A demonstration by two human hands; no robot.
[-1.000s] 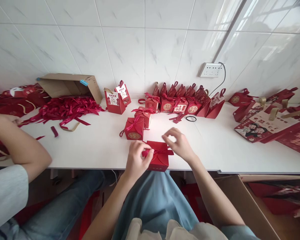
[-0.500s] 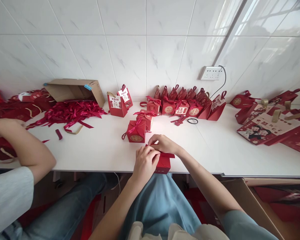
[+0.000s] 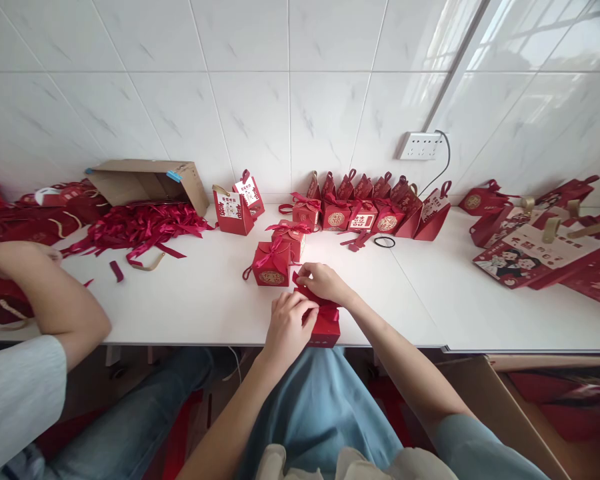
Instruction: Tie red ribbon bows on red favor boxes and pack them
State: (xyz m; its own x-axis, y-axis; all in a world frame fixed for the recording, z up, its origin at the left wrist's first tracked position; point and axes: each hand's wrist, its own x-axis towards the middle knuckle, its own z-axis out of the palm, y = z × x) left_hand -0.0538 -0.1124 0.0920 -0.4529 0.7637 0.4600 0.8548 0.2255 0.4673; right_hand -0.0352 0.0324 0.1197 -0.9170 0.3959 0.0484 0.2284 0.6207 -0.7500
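A small red gift box [image 3: 326, 327] sits at the near edge of the white table [image 3: 205, 300], with a red ribbon [image 3: 325, 305] across its top. My left hand [image 3: 289, 325] is closed on the ribbon at the box's left side. My right hand [image 3: 324, 281] pinches the ribbon's other part just above the box. Both hands touch over the box top. Two finished boxes with bows [image 3: 271, 261] stand just behind.
A row of red boxes and bags [image 3: 365, 210] lines the wall. A pile of red ribbons [image 3: 140, 227] lies by an open carton [image 3: 147, 181] at left. Another person's arm [image 3: 45, 297] rests at far left. Flat red bags [image 3: 540, 247] lie at right. A cardboard box [image 3: 500, 413] stands below.
My right hand came from the right of the box to meet my left hand over its top. The ribbon's ends have been drawn up from the box top. The view shifted slightly.
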